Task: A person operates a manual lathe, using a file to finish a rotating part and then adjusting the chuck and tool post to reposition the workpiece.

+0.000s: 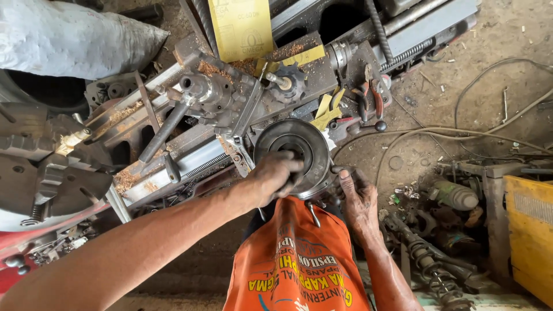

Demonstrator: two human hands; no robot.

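Round metal drum [295,151], dark and greasy, sits at the near edge of the lathe bed [190,158], against the person's orange shirt [299,259]; left hand [275,175] reaches into its open centre, fingers curled inside, on what I cannot tell; right hand [358,198] braces the drum's right rim, fingers together and pressed flat. Looks to be mid-handling: the drum is off any spindle, not clamped in the chuck [40,184] at the far left. Pliers [371,95] lie untouched at the bed's far edge. Drum's underside hidden; left fingertips lost in shadow.
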